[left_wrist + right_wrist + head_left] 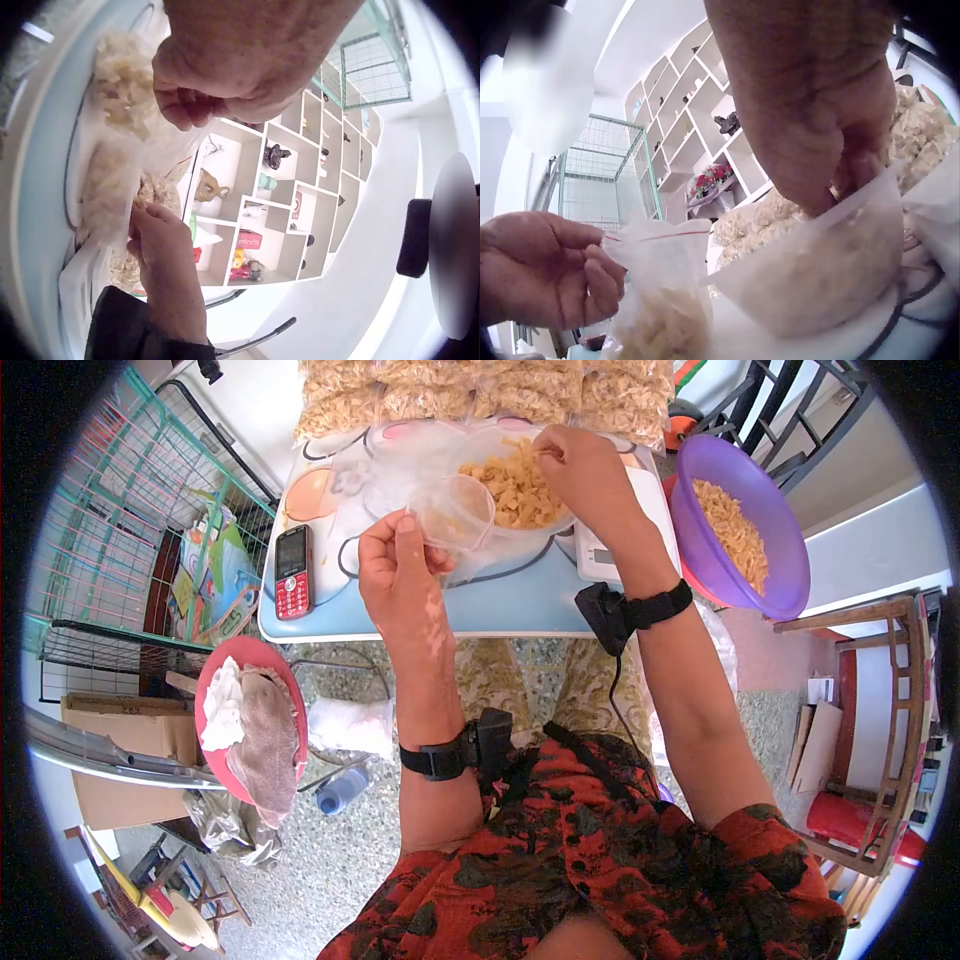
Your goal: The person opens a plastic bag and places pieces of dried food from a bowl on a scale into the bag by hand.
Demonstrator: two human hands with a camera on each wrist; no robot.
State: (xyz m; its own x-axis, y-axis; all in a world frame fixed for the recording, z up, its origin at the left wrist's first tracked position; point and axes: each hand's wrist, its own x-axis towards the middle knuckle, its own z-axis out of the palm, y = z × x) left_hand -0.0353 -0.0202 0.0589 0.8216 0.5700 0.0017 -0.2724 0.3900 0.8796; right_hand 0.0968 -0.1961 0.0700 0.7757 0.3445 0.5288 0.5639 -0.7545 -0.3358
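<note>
My left hand (405, 575) pinches the top edge of a clear zip bag (656, 259) between thumb and fingers. The bag has a red line along its mouth and pale yellow dried flakes low inside it. To its right, on the table, stands a translucent white bowl (817, 277) of dried yellow flakes (520, 490). My right hand (600, 480) reaches over the bowl's right side, its fingers curled together and pinching at the flakes. Its fingertips are partly hidden behind the bowl's wall in the right wrist view.
Filled clear bags (480, 395) line the table's (490, 610) far edge. A white scale (597, 560) lies under the right forearm. A red phone (293, 572) rests at left. A purple basin (800, 560) of flakes stands right; a red stool (215, 745) with cloths is lower left.
</note>
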